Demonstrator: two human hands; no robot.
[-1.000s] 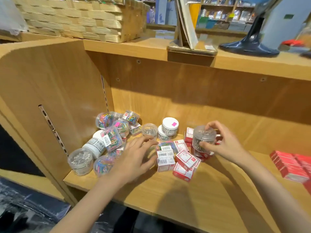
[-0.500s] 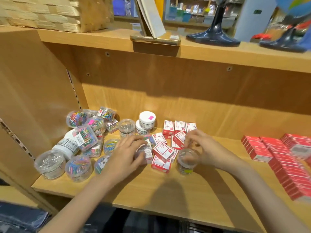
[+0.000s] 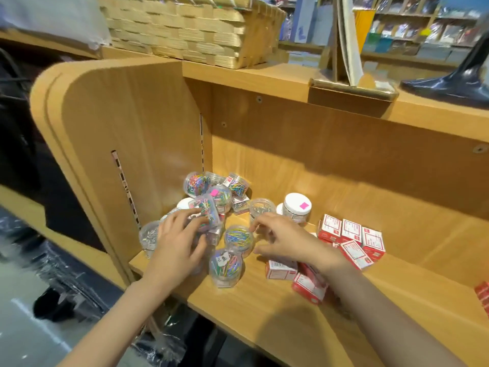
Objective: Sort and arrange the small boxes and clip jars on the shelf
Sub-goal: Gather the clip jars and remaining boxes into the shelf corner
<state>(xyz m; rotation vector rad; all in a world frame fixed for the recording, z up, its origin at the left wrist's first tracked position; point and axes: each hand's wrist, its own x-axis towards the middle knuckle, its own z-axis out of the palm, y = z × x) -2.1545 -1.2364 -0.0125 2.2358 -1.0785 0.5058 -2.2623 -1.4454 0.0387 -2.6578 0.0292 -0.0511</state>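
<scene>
Several clear jars of coloured clips point(image 3: 211, 192) lie heaped in the shelf's back left corner. My left hand point(image 3: 177, 245) lies over the front of this heap, its spread fingers touching a tilted coloured-clip jar point(image 3: 207, 207). My right hand point(image 3: 288, 241) hovers just right of it, thumb and fingers apart. Its fingertips sit at the base of a clear jar of silver clips point(image 3: 260, 207) and beside a coloured-clip jar point(image 3: 238, 238). Another coloured-clip jar point(image 3: 225, 266) stands in front. Small red-and-white boxes point(image 3: 352, 234) are grouped on the right, and more boxes point(image 3: 308, 286) lie under my right wrist.
A white-lidded jar point(image 3: 296, 207) with a pink sticker stands behind my right hand. The wooden side panel point(image 3: 132, 128) closes the left side. A woven basket point(image 3: 185, 30) and a black stand base point(image 3: 455, 86) sit on top. Red boxes point(image 3: 483, 292) show at the right edge of the shelf board point(image 3: 264, 319).
My right hand no longer holds the clear jar and has moved left toward the jar heap. My left hand has shifted left from the boxes onto the jars. The view has swung left.
</scene>
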